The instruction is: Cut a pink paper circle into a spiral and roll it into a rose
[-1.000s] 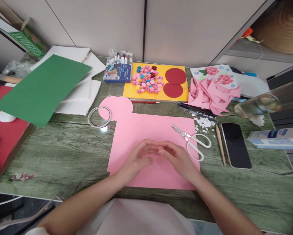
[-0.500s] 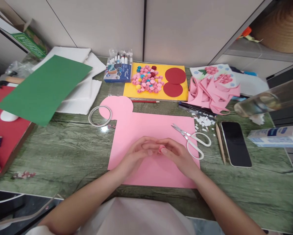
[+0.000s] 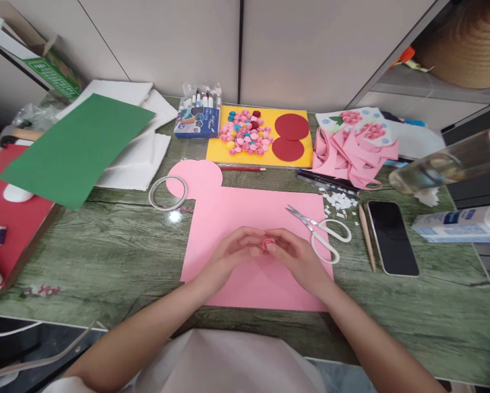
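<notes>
A small rolled pink paper flower (image 3: 268,244) sits between the fingertips of both hands, above a large pink paper sheet (image 3: 224,218). My right hand (image 3: 299,255) pinches it from the right, thumb in front. From the other side, my left hand (image 3: 233,255) is closed with its fingertips against the roll. White-handled scissors (image 3: 319,232) lie partly open on the sheet's right edge. Pink paper circles (image 3: 199,179) overlap the sheet's upper left corner, with a roll of tape (image 3: 167,194) beside them.
Several rolled paper flowers (image 3: 247,134) and two red circles (image 3: 292,126) rest on yellow paper (image 3: 216,155). Pink scraps (image 3: 347,153), white bits (image 3: 341,200), a wooden stick (image 3: 366,237) and a phone (image 3: 393,238) lie right. Green paper (image 3: 81,147) and a marker box (image 3: 198,120) are left and behind.
The pink roll has turned slightly between the fingers and shifted a little to the left, its spiral now showing more. The view has moved slightly; other things lie as before.
</notes>
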Tool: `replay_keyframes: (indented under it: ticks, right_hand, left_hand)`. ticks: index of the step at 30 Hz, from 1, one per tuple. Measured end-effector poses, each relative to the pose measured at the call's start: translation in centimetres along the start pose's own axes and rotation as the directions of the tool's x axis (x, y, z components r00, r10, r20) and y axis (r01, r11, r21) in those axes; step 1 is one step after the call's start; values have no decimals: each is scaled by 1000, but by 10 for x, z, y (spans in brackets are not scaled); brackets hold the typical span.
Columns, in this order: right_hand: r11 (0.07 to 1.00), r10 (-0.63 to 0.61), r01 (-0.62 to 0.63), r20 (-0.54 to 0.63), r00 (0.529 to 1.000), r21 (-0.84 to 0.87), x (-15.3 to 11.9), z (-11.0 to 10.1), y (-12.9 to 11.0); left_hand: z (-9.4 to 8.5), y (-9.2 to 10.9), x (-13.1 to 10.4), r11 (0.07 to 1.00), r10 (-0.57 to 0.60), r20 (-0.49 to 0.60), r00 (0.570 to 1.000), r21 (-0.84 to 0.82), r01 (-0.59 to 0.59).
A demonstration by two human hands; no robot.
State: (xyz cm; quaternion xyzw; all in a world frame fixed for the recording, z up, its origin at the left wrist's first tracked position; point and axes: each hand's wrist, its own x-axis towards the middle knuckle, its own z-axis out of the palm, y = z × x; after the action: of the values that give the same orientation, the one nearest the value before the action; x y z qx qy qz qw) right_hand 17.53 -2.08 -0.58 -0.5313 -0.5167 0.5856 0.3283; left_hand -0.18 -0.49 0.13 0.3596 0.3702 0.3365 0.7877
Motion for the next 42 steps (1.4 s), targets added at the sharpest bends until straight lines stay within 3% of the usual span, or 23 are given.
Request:
replay_keyframes:
  ticks: [7, 15, 22, 26, 31, 42]
  right_hand:
    - [986, -57, 68, 79, 995, -154, -1, 1, -3]
    - [974, -117, 115, 2, 993, -197, -2, 5, -2]
    - [979, -96, 94, 3, 995, -182, -1, 4, -2]
    - [994, -44, 50, 55, 998, -101, 1, 1, -2]
    - [999, -16, 21, 95, 995, -45, 2, -3, -4]
    - [1000, -6, 7, 108, 994, -16, 1, -1, -5]
  left_hand:
    - [0, 4, -5, 973, 49, -4, 999, 224, -47]
    - [1, 2, -7, 971, 81, -5, 997, 226, -78]
    - [6, 5, -8, 987, 68, 5, 998, 148, -68]
    - [4, 1, -3, 997, -48, 24, 999, -54, 50]
    - [3, 1, 2, 945, -159, 52, 986, -281, 167]
    - [0, 1, 0, 981, -121, 46, 992, -149, 126]
